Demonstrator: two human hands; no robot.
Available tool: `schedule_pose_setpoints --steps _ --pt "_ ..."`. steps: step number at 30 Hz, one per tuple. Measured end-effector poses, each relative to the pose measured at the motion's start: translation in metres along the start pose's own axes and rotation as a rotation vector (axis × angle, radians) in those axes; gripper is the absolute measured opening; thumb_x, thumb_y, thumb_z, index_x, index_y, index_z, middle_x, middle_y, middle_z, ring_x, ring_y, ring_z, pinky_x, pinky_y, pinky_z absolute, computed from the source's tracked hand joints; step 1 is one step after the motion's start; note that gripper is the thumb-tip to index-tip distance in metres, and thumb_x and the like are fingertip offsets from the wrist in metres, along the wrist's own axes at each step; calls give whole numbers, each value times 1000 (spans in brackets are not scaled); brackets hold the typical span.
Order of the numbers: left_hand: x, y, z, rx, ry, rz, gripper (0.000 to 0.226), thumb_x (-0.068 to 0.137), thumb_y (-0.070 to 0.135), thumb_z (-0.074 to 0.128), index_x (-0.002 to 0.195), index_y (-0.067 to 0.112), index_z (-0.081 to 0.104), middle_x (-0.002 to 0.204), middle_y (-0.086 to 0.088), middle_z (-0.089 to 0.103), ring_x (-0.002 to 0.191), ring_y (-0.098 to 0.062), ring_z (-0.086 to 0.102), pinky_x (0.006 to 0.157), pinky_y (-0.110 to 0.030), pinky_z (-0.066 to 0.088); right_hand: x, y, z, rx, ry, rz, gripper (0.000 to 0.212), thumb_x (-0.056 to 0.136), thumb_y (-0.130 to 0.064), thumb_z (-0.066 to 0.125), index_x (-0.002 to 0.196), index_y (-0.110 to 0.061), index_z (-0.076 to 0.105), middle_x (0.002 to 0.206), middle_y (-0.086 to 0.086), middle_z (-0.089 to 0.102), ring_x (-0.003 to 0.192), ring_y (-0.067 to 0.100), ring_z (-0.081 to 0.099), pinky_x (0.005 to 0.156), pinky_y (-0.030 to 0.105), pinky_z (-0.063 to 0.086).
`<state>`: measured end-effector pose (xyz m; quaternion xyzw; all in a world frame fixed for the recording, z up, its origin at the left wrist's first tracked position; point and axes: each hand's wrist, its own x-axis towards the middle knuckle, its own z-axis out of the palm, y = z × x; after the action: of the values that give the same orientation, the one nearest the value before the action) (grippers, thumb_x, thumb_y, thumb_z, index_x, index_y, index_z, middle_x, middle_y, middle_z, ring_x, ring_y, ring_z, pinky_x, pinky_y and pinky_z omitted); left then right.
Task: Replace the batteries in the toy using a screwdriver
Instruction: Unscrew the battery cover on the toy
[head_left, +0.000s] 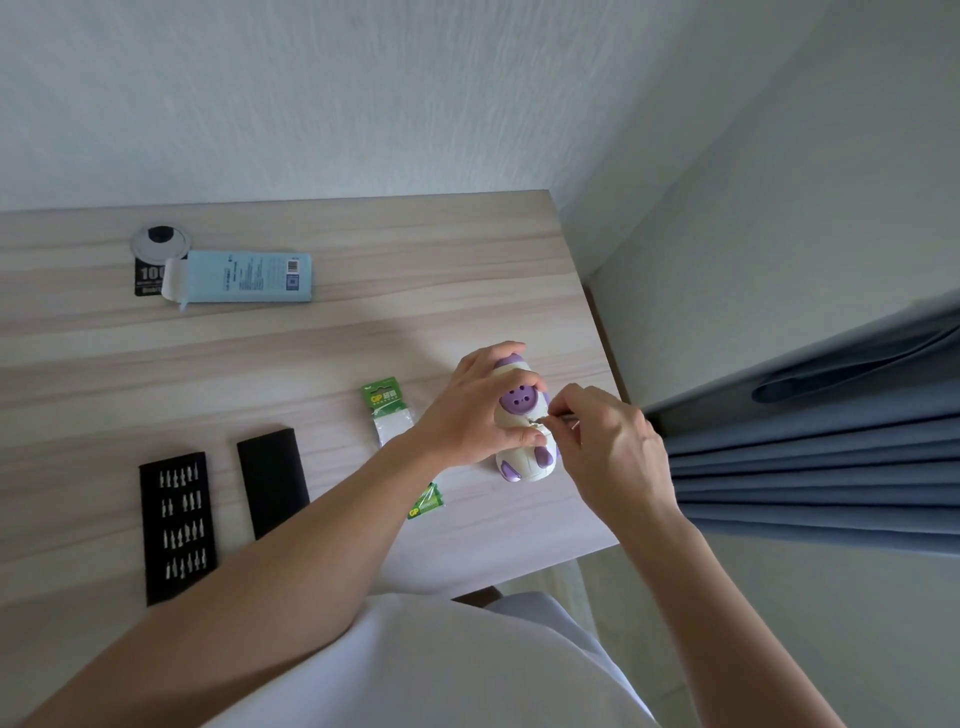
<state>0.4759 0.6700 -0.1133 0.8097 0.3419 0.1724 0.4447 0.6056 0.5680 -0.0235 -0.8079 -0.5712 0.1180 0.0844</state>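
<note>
A white and purple toy (524, 452) lies on the wooden table (322, 338) near its right edge. My left hand (467, 410) wraps around the toy's middle and holds it down. My right hand (608, 447) pinches a thin metal screwdriver (563, 414) whose tip touches the toy just below its round purple patch. A green battery package (384, 402) lies left of the toy. A green pack of batteries (426, 501) peeks out below my left forearm.
A black tray of several screwdriver bits (176, 525) and its black lid (272, 480) lie at the front left. A light blue box (244, 275) rests at the back, over a round cable grommet (161, 241). Blue curtain (810, 441) hangs right of the table.
</note>
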Motion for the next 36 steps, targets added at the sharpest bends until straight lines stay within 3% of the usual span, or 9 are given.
schedule_pose_setpoints --steps 3,6,10,13,18,20,24,31,36 --pt "0 1 0 -1 -1 0 53 71 41 86 118 34 65 150 7 34 138 -18 26 108 -24 20 -2 1 0 59 -1 -45 9 93 -17 57 88 -24 59 82 -5 56 66 29 56 55 46 52" --pt "0 -1 0 -6 -3 7 52 71 41 86 118 34 65 150 6 34 139 -20 27 109 -26 22 -3 1 -1 43 5 -13 8 96 -31 56 101 -27 59 92 -11 65 75 24 62 64 40 53" --pt "1 0 0 6 -9 0 53 71 44 85 119 33 64 151 6 33 139 -19 26 109 -26 21 2 4 -1 -49 -13 92 32 98 -47 50 85 -18 57 81 -4 70 75 30 60 66 38 53" --pt "0 0 0 9 -7 6 54 71 44 85 119 33 65 151 6 33 139 -20 27 111 -28 24 3 4 -1 15 -43 48 22 97 -34 56 82 -18 56 75 -1 66 71 30 60 60 41 53" --pt "0 0 0 -6 5 11 53 71 42 86 118 33 65 150 6 35 138 -21 28 110 -27 23 1 2 -3 56 -41 -23 9 95 -20 57 91 -27 60 87 -7 60 73 26 59 61 43 53" --pt "0 -1 0 -7 2 13 52 70 40 86 118 33 65 149 5 35 138 -22 29 109 -27 24 0 0 -3 49 -31 -4 4 95 -28 57 97 -28 61 92 -11 63 76 23 62 63 39 53" --pt "0 -2 1 -1 4 9 54 70 42 86 119 32 65 150 4 35 139 -22 28 110 -27 23 1 1 -3 -57 -22 89 27 97 -46 53 89 -20 58 84 -9 69 75 28 60 65 36 51" --pt "0 0 1 -7 8 4 53 70 41 87 118 32 65 150 5 34 138 -19 27 110 -26 23 -2 -3 -4 8 -40 22 8 95 -19 56 92 -24 60 87 -6 62 73 28 58 61 42 53" --pt "-1 -1 0 -7 -1 6 54 70 40 86 119 32 65 150 6 33 139 -21 27 111 -29 24 -1 -3 -4 4 -40 114 20 95 -45 56 95 -26 60 90 -14 67 80 23 61 67 34 48"
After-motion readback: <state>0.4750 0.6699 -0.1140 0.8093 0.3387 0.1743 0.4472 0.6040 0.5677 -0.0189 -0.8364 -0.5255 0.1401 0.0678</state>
